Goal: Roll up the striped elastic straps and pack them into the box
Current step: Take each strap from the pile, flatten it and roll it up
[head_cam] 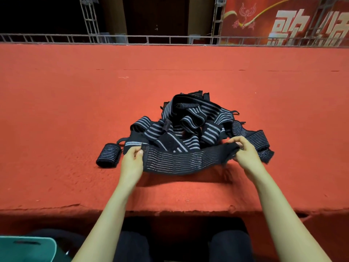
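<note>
A red carpeted platform carried everything, its near edge running just above the person's knees. Towards the middle of that near edge lay a loose pile of striped straps, tangled and unrolled, so most of the job was judged still to do. Off the platform, below its near left corner, a teal container showed partly; it was probably the box, and its inside could not be seen. In front of the pile a stretched strap hung between the hands, pulled flat and clear of the heap, likely so that it could be rolled evenly from one end. The left hand pinched its left end between thumb and curled fingers; the right hand gripped the right end the same way. Left of them lay one rolled strap, finished but unpacked.
</note>
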`<control>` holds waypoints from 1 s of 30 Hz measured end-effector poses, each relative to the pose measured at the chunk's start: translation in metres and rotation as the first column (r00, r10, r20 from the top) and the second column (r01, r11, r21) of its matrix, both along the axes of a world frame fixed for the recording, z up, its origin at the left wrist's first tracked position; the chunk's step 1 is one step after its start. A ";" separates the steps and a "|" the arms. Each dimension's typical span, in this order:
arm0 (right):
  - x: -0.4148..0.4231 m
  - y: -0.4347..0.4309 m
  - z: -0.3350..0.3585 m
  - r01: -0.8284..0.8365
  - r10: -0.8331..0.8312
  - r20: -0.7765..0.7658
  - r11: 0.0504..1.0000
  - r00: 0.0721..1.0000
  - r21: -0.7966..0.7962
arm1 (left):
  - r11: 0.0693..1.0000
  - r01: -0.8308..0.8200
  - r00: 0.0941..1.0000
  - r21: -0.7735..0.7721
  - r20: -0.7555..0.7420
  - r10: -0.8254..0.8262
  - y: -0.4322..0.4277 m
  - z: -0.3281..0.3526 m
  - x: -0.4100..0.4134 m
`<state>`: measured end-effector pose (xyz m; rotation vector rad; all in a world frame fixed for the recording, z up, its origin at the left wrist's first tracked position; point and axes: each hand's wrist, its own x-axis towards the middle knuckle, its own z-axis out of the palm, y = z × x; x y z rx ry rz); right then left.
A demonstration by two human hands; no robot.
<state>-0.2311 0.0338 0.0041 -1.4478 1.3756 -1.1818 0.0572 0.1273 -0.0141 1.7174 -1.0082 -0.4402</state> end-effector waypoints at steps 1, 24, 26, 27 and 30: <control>-0.003 0.000 -0.002 -0.021 0.021 0.003 0.999 1.000 0.027 | 1.000 0.004 1.000 0.031 0.009 -0.005 0.001 -0.004 0.002; 0.023 0.015 -0.052 -0.281 0.295 -0.709 0.949 0.641 0.142 | 0.954 -0.096 0.916 0.284 0.400 -0.027 0.027 -0.036 0.014; 0.024 0.020 -0.060 -0.224 0.253 -0.684 0.965 0.685 0.132 | 0.950 -0.096 0.903 0.296 0.429 -0.042 0.029 -0.039 0.017; 0.024 0.022 -0.063 -0.194 0.216 -0.685 0.975 0.696 0.110 | 0.950 -0.095 0.893 0.296 0.446 -0.050 0.030 -0.040 0.018; 0.023 0.025 -0.066 -0.121 0.128 -0.645 0.991 0.753 0.055 | 0.951 -0.099 0.868 0.294 0.493 -0.062 0.032 -0.042 0.016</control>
